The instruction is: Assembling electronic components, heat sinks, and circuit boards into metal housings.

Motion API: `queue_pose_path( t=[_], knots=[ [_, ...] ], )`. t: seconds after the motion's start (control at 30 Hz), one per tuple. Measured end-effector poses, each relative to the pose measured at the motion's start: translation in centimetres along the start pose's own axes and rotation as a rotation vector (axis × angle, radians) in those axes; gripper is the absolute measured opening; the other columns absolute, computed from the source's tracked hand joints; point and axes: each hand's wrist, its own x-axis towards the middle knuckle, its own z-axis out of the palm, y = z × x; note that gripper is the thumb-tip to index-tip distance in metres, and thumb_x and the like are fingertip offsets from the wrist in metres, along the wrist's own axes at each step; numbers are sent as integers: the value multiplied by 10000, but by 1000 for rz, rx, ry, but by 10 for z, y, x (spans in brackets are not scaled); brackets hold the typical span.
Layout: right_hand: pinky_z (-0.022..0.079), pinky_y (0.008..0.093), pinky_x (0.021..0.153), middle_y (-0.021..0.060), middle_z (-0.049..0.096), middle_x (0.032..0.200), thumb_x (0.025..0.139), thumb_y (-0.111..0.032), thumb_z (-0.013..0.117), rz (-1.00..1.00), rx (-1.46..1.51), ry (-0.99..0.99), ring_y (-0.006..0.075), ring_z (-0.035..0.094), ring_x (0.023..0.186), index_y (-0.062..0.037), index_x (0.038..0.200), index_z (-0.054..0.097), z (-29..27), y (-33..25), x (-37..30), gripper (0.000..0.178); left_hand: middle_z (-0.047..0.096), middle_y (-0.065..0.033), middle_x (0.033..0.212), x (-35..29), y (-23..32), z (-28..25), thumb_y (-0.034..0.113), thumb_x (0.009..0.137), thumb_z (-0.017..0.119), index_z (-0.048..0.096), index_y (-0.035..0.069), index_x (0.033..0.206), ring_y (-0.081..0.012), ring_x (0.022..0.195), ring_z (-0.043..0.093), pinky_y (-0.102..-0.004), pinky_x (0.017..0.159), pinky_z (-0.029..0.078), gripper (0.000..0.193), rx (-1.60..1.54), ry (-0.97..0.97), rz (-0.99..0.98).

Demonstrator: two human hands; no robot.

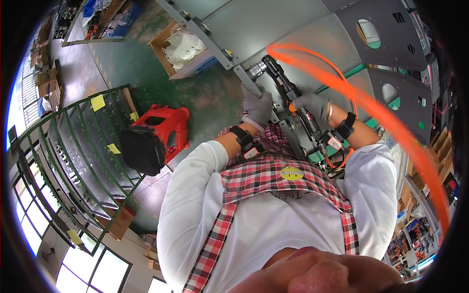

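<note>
My right hand (311,105), in a grey glove, is closed around the middle of a black angle-head air wrench (281,78). The wrench's silver socket end (257,70) meets the edge of a grey metal frame (248,82). Just below that end is my left hand (257,108), also gloved in grey, up against the frame's edge. Its fingers are bent and partly hidden, so what they grip cannot be made out. An orange air hose (337,83) loops above the wrench and sweeps down the right side, blurred close to the camera.
Wide grey sheet-metal panels (273,24) stretch ahead, with dark cut-out plates (381,34) at the right. To the left stand a red plastic stool (173,129) with a black cover, a green rack (88,146) of panels, and a cardboard box (166,61) holding white plastic bags.
</note>
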Motion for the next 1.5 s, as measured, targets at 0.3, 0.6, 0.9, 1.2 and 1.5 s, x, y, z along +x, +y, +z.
queue_pose_path(
  t=[0.3,0.6,0.9,1.2,1.5],
  knots=[
    [471,284,508,49,526,633,679,-204,549,-37,53,96,146,532,547,-35,795,539,-2,-26,-10,205,546,-162,941,18,-20,-32,179,714,615,258,35,1253,-239,792,564,-324,655,457,662,-23,-352,217],
    [459,273,480,68,550,660,692,-210,565,42,161,51,137,544,547,-30,775,549,31,-66,25,199,489,-188,1039,146,91,-48,444,770,476,272,56,1282,-299,917,473,-363,838,342,673,-292,-72,105],
    [454,290,493,91,542,640,629,-132,584,67,114,34,168,535,540,-2,784,556,30,-82,30,205,523,-126,838,132,96,-44,369,778,460,399,36,1146,-224,742,490,-351,707,389,500,-1,53,44],
    [451,264,528,77,537,638,661,-174,564,13,58,-11,149,542,561,-17,815,546,22,-66,41,221,504,-117,877,125,110,-45,380,817,416,455,7,1007,-230,769,458,-350,731,371,420,-251,-75,-133],
    [438,259,459,48,514,627,694,-176,533,-38,90,99,117,503,526,-35,782,519,34,-129,50,166,512,-150,958,149,116,-58,299,774,491,363,-1,1181,-235,838,486,-340,772,385,522,-57,-108,81]
  ],
)
